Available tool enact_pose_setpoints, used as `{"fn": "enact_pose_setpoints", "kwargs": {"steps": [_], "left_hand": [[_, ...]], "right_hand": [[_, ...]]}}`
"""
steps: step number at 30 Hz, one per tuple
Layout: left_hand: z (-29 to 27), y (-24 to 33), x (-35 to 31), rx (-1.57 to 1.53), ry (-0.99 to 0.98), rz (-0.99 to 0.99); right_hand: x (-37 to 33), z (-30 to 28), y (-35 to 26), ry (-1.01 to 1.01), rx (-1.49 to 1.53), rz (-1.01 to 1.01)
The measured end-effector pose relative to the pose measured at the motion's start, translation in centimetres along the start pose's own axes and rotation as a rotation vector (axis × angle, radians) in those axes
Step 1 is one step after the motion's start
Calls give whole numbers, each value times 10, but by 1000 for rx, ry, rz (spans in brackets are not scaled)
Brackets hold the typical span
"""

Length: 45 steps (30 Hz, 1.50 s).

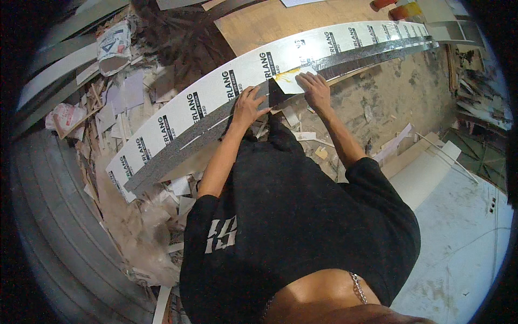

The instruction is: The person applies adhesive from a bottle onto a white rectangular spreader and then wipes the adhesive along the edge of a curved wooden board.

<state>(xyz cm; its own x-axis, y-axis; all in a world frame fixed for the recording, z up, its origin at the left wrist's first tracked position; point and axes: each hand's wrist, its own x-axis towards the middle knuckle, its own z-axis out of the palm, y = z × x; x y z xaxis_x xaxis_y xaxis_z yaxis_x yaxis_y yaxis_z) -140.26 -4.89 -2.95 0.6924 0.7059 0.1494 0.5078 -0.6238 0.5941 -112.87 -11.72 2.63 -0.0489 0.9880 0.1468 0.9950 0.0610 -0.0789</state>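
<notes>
A long white board (202, 92) with printed film on its face stretches across in front of me. A speckled grey strip (178, 135) runs along its near edge on the left, and a shiny dark strip (356, 59) on the right. My left hand (248, 108) is closed over the near edge, fingers on top and thumb lower down. Between my hands shows a black triangular patch (277, 94). My right hand (315, 90) is closed on a white flat piece (290, 82) with yellow smears, which lies against the board's edge. Its fingertips rest on top; the thumb is hidden.
Scraps and offcuts (116, 110) litter the floor. A white sack (114, 48) stands at the far left, a red and white bag (66, 120) nearer. Curved grey strips (65, 216) fill the left side. A pale blue sheet (458, 243) lies at right; orange containers (404, 11) stand far off.
</notes>
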Motion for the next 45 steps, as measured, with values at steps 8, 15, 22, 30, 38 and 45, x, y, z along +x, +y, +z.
{"fn": "enact_pose_setpoints", "kwargs": {"steps": [8, 15, 22, 30, 38, 45], "left_hand": [[3, -4, 1, 43, 54, 82], [3, -3, -4, 31, 71, 86], [-2, 2, -2, 104, 68, 121], [6, -7, -4, 96, 66, 131], [12, -10, -9, 120, 88, 155], [11, -9, -8, 124, 89, 165]], "right_hand": [[-2, 13, 6, -21, -32, -42], [-40, -10, -13, -98, 10, -58], [3, -17, 17, 52, 23, 263], [24, -11, -10, -185, 35, 147], [4, -27, -9, -302, 13, 24], [-20, -35, -3, -278, -29, -86]]}}
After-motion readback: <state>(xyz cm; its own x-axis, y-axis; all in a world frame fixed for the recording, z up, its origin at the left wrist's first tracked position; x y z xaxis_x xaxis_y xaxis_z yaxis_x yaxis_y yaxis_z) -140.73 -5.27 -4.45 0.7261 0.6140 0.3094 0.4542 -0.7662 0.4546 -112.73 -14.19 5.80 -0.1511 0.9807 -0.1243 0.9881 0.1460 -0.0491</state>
